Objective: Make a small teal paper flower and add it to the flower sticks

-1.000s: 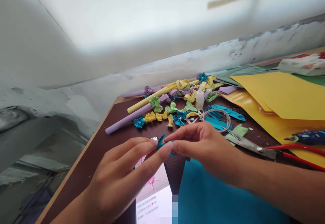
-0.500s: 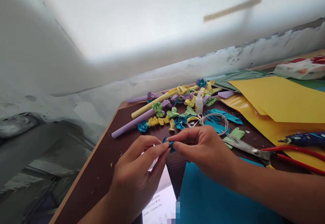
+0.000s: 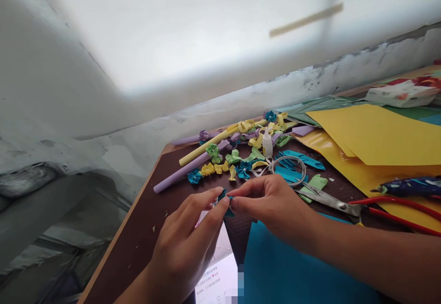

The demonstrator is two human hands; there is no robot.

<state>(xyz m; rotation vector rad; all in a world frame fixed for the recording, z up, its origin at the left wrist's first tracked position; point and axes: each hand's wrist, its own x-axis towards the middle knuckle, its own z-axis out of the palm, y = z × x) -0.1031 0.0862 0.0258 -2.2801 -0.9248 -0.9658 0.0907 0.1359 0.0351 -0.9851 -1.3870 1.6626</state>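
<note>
Above the phone [image 3: 216,274], the fingers of the left hand [image 3: 186,239] and those of the right hand [image 3: 270,203] pinched a small folded blue paper [image 3: 223,195], its exact shape hard to make out behind them. Right of the phone, a blue sheet [image 3: 296,267] lay on the surface [image 3: 143,244], with red-handled scissors [image 3: 344,206] farther right. Beyond the phone lay paper flowers [image 3: 207,170] and stood a white bottle [image 3: 267,146].

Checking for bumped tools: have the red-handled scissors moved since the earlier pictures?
No. The red-handled scissors keep their place against the grey ring and green paper piece, tips still by the ring's lower right edge; the whole view shifts instead.
</note>
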